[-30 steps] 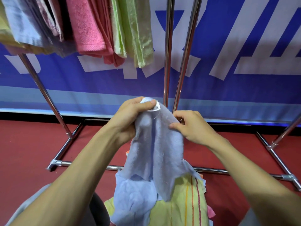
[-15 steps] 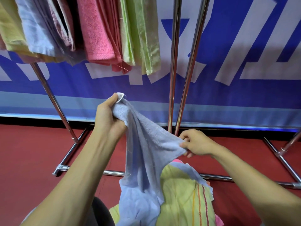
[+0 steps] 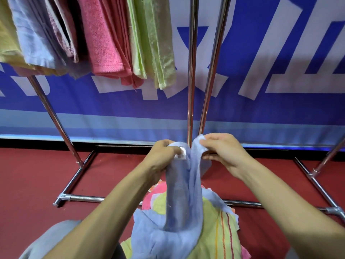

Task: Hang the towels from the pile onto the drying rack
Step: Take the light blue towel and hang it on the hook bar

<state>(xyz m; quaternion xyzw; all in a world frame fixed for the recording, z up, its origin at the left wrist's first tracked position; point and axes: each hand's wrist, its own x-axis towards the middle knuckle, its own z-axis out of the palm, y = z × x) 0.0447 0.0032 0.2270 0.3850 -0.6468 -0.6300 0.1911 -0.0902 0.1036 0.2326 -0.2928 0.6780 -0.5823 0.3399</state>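
I have the blue towel (image 3: 182, 195) by its top edge, left grip (image 3: 164, 156) clamped on the corner with the white tag and right grip (image 3: 224, 152) clamped on the bunched edge just beside it. The rest trails down onto the pile (image 3: 220, 232) below. To do this well I'd draw the two apart until the edge runs flat, then lift it clear. The drying rack (image 3: 54, 116) already carries a pink towel (image 3: 100, 45) and a green towel (image 3: 158, 45) at upper left, and its two upright poles (image 3: 190, 81) stand directly behind my hands, so I'd steer round them toward a free bar, which I cannot see from here.
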